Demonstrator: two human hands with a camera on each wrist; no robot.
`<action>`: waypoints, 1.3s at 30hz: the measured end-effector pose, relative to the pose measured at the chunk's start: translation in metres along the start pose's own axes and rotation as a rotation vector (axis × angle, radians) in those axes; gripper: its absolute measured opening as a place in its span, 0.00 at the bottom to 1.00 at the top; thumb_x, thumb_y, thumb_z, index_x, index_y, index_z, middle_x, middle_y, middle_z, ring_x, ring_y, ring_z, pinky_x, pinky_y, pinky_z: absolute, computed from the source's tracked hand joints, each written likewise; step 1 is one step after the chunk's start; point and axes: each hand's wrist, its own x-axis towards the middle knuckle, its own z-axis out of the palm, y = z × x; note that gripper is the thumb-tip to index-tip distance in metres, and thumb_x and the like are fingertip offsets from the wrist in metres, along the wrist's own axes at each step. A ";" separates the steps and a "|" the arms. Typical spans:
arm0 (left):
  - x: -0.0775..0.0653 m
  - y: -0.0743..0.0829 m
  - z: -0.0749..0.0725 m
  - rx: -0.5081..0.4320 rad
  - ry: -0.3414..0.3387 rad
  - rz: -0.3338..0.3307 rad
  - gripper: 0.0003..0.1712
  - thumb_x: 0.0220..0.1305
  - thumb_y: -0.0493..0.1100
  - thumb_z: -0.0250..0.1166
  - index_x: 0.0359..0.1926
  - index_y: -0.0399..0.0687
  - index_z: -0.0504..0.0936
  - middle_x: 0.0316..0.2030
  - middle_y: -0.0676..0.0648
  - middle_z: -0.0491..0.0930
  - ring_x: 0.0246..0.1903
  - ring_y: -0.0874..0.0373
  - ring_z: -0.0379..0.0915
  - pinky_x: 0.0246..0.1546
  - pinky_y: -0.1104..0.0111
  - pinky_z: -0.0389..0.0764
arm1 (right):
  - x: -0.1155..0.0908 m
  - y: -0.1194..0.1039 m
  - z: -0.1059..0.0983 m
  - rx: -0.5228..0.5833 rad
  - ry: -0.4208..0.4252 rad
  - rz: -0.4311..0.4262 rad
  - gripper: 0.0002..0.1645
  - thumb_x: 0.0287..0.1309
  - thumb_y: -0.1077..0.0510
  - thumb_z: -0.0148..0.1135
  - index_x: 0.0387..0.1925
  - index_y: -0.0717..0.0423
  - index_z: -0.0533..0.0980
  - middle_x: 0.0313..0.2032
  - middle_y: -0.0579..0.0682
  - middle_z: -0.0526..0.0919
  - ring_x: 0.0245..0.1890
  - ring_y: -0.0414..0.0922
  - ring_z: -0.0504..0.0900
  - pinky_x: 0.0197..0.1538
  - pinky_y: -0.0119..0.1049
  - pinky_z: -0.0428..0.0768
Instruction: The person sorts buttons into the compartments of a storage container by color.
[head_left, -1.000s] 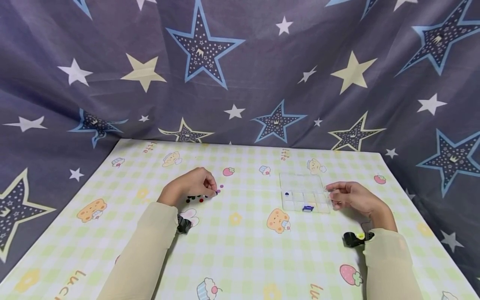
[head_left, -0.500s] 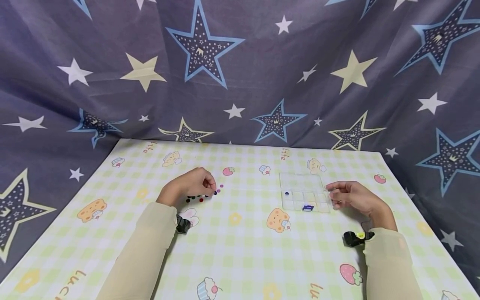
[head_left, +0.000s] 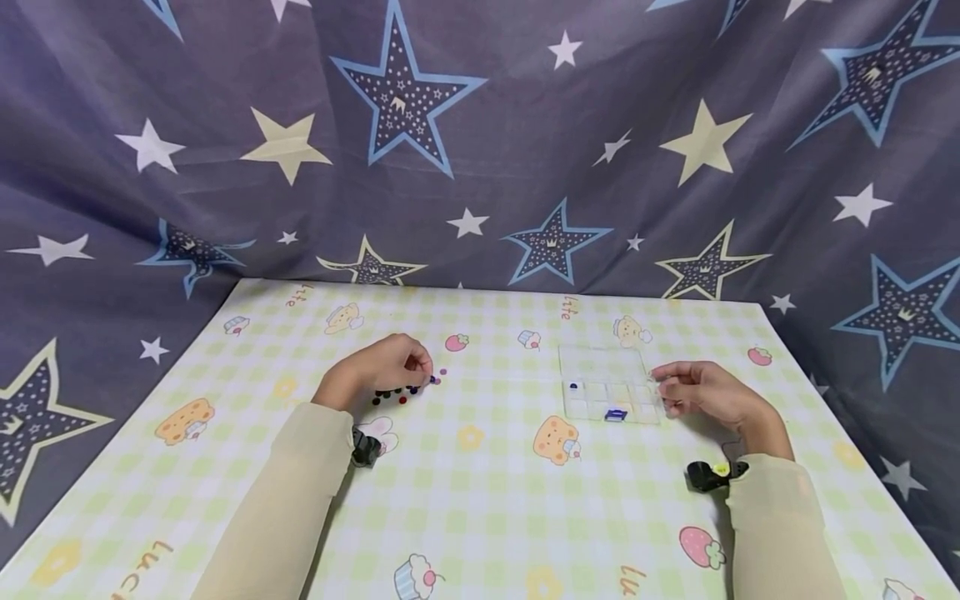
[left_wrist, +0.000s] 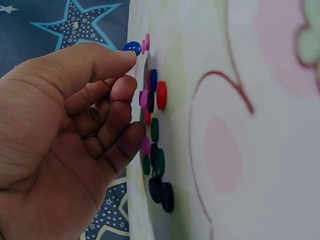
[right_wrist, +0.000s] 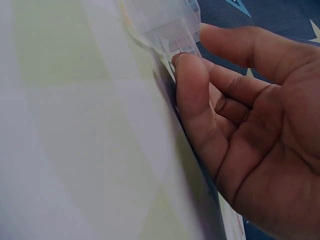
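Note:
My left hand (head_left: 386, 365) pinches a round blue button (left_wrist: 132, 48) between thumb and fingertips, just above the table. Under and beside that hand lies a loose row of small buttons: red (left_wrist: 161, 95), green (left_wrist: 155, 130), black (left_wrist: 167, 197), blue, and pink (left_wrist: 146, 43). Part of the row is hidden by the hand in the head view. At the right, my right hand (head_left: 697, 390) holds the side of a clear plastic box (head_left: 566, 408), thumb and fingers at its edge. The box lies with its lid folded back; one blue button (head_left: 573, 386) sits in its rear left compartment.
A small blue shape (head_left: 616, 415) shows at the front of the box. The table (head_left: 480, 517) wears a checked cover with printed pictures. Behind it hangs a dark star-patterned curtain (head_left: 480, 150).
The blue button at my left fingertips has shifted slightly up and away, with the fingers barely moving. My right hand and the box stay as they were.

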 end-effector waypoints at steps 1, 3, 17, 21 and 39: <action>0.000 0.000 -0.001 0.001 0.001 0.003 0.07 0.71 0.35 0.62 0.36 0.46 0.86 0.27 0.50 0.79 0.24 0.59 0.68 0.33 0.64 0.73 | 0.000 0.000 0.000 0.004 0.003 0.001 0.31 0.67 0.64 0.63 0.66 0.76 0.65 0.39 0.55 0.82 0.34 0.47 0.84 0.41 0.40 0.85; 0.001 0.001 -0.001 0.004 0.002 0.005 0.07 0.71 0.36 0.62 0.37 0.47 0.86 0.27 0.50 0.79 0.24 0.59 0.67 0.33 0.64 0.73 | 0.000 0.000 0.000 0.006 0.001 0.001 0.31 0.67 0.65 0.63 0.66 0.76 0.65 0.39 0.54 0.82 0.34 0.47 0.84 0.41 0.40 0.85; 0.014 0.014 0.002 -0.012 0.033 0.040 0.05 0.74 0.38 0.62 0.39 0.43 0.83 0.26 0.50 0.73 0.23 0.59 0.63 0.34 0.64 0.70 | 0.000 0.000 0.000 0.018 0.004 -0.006 0.30 0.68 0.65 0.62 0.65 0.78 0.65 0.38 0.55 0.82 0.34 0.46 0.81 0.41 0.40 0.86; 0.019 0.023 0.004 -0.032 0.032 0.045 0.06 0.74 0.38 0.61 0.40 0.42 0.82 0.27 0.49 0.74 0.23 0.58 0.63 0.32 0.64 0.69 | -0.001 0.000 0.000 0.019 -0.003 -0.010 0.30 0.68 0.64 0.62 0.65 0.77 0.65 0.37 0.55 0.82 0.33 0.46 0.81 0.41 0.40 0.85; 0.060 0.053 0.026 0.003 0.000 0.113 0.06 0.74 0.37 0.61 0.41 0.43 0.84 0.32 0.49 0.78 0.28 0.58 0.66 0.36 0.65 0.71 | -0.003 -0.002 -0.002 -0.007 0.003 -0.007 0.31 0.68 0.64 0.62 0.66 0.77 0.65 0.40 0.55 0.82 0.34 0.48 0.84 0.41 0.40 0.85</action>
